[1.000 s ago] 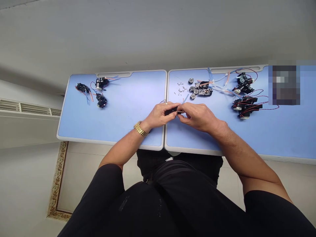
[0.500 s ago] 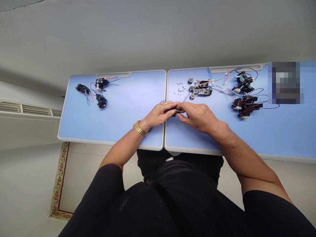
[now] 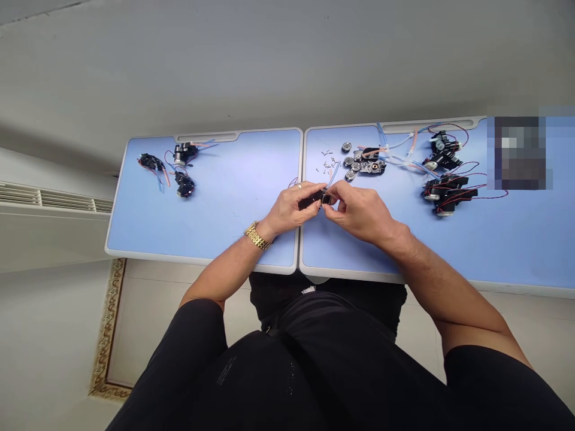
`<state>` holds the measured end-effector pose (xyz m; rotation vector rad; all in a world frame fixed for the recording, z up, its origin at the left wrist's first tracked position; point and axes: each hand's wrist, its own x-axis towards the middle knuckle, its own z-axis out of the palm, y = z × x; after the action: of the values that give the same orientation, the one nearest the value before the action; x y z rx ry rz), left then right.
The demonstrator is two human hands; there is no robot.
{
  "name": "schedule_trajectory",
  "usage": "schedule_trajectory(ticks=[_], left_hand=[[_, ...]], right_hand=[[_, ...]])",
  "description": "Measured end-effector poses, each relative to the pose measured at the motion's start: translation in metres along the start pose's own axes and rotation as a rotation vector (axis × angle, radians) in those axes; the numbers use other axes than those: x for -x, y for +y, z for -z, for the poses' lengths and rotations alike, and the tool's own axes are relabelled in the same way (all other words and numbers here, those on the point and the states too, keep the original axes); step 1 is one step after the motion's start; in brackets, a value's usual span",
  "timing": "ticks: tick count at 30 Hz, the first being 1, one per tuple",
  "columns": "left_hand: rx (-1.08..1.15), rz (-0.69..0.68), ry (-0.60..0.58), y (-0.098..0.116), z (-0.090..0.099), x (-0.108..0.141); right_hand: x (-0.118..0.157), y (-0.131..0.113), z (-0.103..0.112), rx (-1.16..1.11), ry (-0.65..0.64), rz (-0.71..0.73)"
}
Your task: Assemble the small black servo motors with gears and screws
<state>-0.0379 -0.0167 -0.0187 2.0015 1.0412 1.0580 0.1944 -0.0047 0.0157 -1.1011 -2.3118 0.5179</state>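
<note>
My left hand (image 3: 291, 208), with a gold watch on its wrist, grips a small black motor assembly (image 3: 318, 196) above the seam of the two tables. Blue and orange tubes rise from the far side of this piece, and a thin red wire shows behind the left fingers. My right hand (image 3: 362, 214) pinches the right end of the same assembly between thumb and forefinger. Much of the part is covered by fingers. Beyond the hands lie loose screws (image 3: 330, 163), round metal-and-black pieces (image 3: 349, 161) and open silver-and-black housings (image 3: 372, 163).
Several black motor assemblies with tubes (image 3: 183, 182) sit on the left blue table (image 3: 238, 227). More with red wires (image 3: 449, 190) lie on the right table (image 3: 516, 239). Blue and orange tubing (image 3: 402, 157) runs across behind. A blurred-out object (image 3: 521, 152) stands far right.
The held motor assembly has turned between my hands. Its blue and orange tubes now stand further right and more upright, and more of its dark end shows. The hands have shifted only slightly.
</note>
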Motion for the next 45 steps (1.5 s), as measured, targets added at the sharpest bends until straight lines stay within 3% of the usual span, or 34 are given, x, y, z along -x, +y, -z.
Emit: schedule_trajectory(ticks=[9,16,21,25,27,31,34,41,45], left_hand=[[-0.153,-0.064,0.121,0.000,-0.005,0.003],[-0.003,0.059,0.121,0.001,0.002,0.000],[0.221,0.183,0.157,-0.001,0.002,-0.002],[0.288,0.209,0.159,-0.002,0.002,-0.002],[0.301,0.212,0.156,-0.003,0.002,-0.003],[0.335,0.229,0.142,-0.001,0.002,-0.004],[0.370,0.243,0.121,0.000,0.001,-0.005],[0.575,0.345,0.130,0.001,0.001,-0.008],[0.715,0.426,0.116,0.003,0.005,-0.011]], right_hand=[[0.005,-0.008,0.002,0.264,0.015,0.134],[-0.003,-0.002,0.013,-0.103,-0.027,-0.040],[-0.011,0.014,0.047,-0.238,-0.040,-0.187],[-0.008,0.035,0.083,-0.271,0.106,-0.334],[-0.003,0.045,0.091,-0.302,0.134,-0.402],[0.011,0.060,0.080,-0.293,0.040,-0.473],[0.016,0.065,0.060,-0.120,0.023,-0.452],[-0.002,0.058,0.027,0.223,-0.073,-0.309],[-0.009,0.054,0.021,0.163,-0.015,-0.285]])
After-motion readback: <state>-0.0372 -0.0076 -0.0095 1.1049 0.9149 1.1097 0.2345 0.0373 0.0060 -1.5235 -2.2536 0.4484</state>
